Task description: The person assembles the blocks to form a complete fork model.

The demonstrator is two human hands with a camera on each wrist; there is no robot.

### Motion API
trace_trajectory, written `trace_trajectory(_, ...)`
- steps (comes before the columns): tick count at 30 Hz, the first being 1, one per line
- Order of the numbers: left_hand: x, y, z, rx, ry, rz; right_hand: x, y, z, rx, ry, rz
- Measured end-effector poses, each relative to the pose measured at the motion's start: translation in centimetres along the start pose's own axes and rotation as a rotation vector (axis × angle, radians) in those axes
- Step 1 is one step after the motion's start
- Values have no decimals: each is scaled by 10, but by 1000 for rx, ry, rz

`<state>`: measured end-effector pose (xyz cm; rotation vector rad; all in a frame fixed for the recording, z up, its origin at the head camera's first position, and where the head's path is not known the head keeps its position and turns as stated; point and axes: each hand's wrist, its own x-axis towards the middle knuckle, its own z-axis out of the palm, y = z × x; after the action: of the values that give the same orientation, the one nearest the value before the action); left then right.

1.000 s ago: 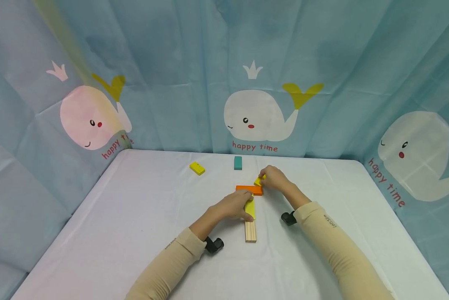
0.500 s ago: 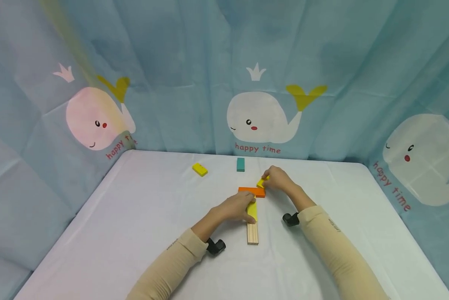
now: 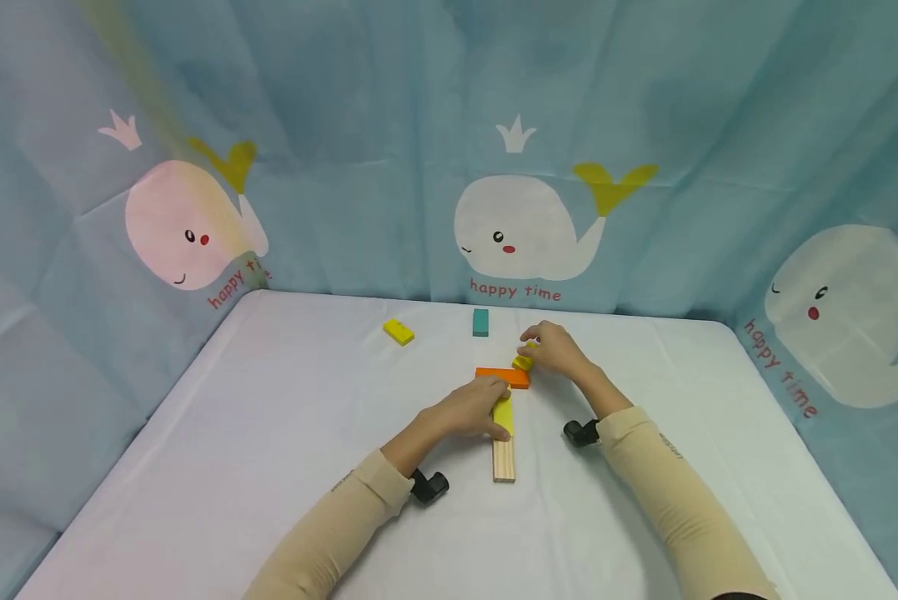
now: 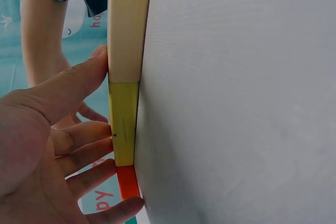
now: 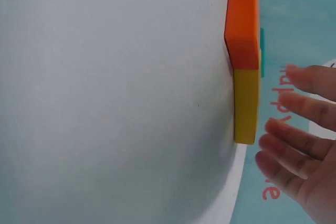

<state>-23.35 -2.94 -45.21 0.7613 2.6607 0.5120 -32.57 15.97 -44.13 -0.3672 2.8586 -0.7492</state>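
Fingers of the left hand (image 3: pixel 467 408) stretch nearly straight along the long yellow block (image 3: pixel 504 412), thumb near the bare wooden block (image 3: pixel 504 462) that abuts it. Right hand (image 3: pixel 557 348), fingers loosely spread and gripping nothing, sits just beside the short yellow block (image 5: pixel 246 108), which touches the crosswise orange block (image 5: pixel 243 30). Painted faces look smooth, oblong; striped grain marks the wood on white cloth (image 3: pixel 268 467).
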Motion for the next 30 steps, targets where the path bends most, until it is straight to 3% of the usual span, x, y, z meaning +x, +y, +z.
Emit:
trace_trajectory(13, 1, 3, -1, 89, 1, 23, 25, -2, -9, -40, 22, -135)
trace_trajectory(30, -3, 4, -2, 55, 12, -3, 53, -13, -1, -4, -35, -139)
